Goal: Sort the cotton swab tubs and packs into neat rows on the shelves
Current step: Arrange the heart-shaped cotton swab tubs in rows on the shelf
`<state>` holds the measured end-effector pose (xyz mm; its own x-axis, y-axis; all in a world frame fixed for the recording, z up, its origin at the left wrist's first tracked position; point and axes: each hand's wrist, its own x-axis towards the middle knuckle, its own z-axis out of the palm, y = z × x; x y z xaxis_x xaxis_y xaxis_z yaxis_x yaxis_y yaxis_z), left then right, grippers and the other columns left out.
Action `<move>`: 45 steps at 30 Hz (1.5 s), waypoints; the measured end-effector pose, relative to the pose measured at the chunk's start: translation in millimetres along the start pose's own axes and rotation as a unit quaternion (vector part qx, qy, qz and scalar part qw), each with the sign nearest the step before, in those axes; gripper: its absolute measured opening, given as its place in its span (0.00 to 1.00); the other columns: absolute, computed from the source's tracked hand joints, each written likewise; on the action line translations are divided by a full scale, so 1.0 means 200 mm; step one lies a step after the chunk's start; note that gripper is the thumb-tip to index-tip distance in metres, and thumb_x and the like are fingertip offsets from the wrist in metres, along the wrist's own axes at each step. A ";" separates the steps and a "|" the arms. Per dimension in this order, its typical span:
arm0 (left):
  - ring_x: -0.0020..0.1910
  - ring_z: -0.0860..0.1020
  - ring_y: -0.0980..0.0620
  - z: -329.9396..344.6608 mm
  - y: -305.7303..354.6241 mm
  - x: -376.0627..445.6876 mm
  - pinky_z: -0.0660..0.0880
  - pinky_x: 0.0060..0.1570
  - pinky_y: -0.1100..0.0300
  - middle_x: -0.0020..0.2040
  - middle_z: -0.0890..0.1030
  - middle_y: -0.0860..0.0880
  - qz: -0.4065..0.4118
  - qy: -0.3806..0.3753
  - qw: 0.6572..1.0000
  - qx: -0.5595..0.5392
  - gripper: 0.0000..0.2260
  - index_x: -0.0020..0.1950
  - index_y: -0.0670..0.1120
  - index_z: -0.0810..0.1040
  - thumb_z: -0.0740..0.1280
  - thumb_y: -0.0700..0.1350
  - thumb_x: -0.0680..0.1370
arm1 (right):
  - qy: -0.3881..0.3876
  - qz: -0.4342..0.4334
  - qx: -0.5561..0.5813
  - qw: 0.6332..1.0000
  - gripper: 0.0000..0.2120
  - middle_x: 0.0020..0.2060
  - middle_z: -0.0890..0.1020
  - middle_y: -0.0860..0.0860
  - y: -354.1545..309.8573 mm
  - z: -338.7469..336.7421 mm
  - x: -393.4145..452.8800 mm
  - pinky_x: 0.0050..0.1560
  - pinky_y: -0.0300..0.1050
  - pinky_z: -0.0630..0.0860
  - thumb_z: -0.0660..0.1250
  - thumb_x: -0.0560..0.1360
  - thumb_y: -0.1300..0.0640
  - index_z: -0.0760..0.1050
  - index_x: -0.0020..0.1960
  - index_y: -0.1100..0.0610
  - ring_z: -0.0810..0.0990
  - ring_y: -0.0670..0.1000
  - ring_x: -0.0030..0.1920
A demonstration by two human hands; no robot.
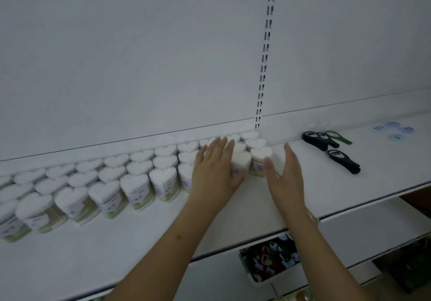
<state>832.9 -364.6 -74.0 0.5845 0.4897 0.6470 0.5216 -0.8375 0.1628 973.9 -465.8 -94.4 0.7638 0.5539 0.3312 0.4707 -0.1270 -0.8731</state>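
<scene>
We see clear heart-shaped cotton swab tubs (140,179) in rows along the back edge of the white shelf (233,209). Our left hand (215,167) lies flat on the row's right end; our right hand (285,174) stands spread, just beside.

Three black clip-like tools (323,140) lie beside blurry blue packets (394,129), perhaps labels.

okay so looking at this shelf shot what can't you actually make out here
- Head view: the labels on the heart-shaped swab tubs are too blurred to read.
- The tubs under the left hand are partly covered by it.
- The tub rows run off the left edge, so no full count.
- The small blue items at far right are too small to identify.
- The patterned goods on the shelf below are hidden by the right forearm and shelf edge.
</scene>
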 end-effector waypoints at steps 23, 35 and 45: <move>0.70 0.66 0.61 -1.75 -1.63 -1.72 0.72 0.66 0.54 0.70 0.69 0.60 -0.441 0.236 0.864 0.052 0.23 0.73 0.54 0.69 0.58 0.60 0.79 | -0.408 -0.410 0.231 0.783 0.29 0.75 0.65 0.41 -2.12 1.91 -1.69 0.73 0.33 0.58 0.53 0.80 0.38 0.62 0.77 0.49 0.60 0.40 0.75; 0.67 0.67 0.66 -2.62 -2.09 -2.65 0.66 0.64 0.69 0.68 0.68 0.64 -0.565 0.278 0.766 0.132 0.23 0.74 0.57 0.66 0.60 0.60 0.80 | -0.531 -0.445 0.271 0.668 0.35 0.76 0.63 0.42 -2.86 2.65 -2.85 0.75 0.45 0.59 0.50 0.77 0.31 0.55 0.79 0.46 0.59 0.42 0.76; 0.63 0.70 0.66 -2.99 -2.59 -3.14 0.65 0.59 0.75 0.67 0.67 0.66 -0.628 0.282 0.710 0.147 0.21 0.73 0.60 0.65 0.61 0.59 0.81 | -0.595 -0.441 0.299 0.601 0.31 0.75 0.63 0.42 -3.22 3.27 -3.54 0.68 0.35 0.54 0.54 0.80 0.35 0.57 0.78 0.47 0.57 0.40 0.75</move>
<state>-176.6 -382.6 -118.3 -0.7552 0.5613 0.3385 0.5675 0.3014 0.7662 -159.0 -238.2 -1.6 -0.6915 0.4306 0.5800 -0.0546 0.7694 -0.6364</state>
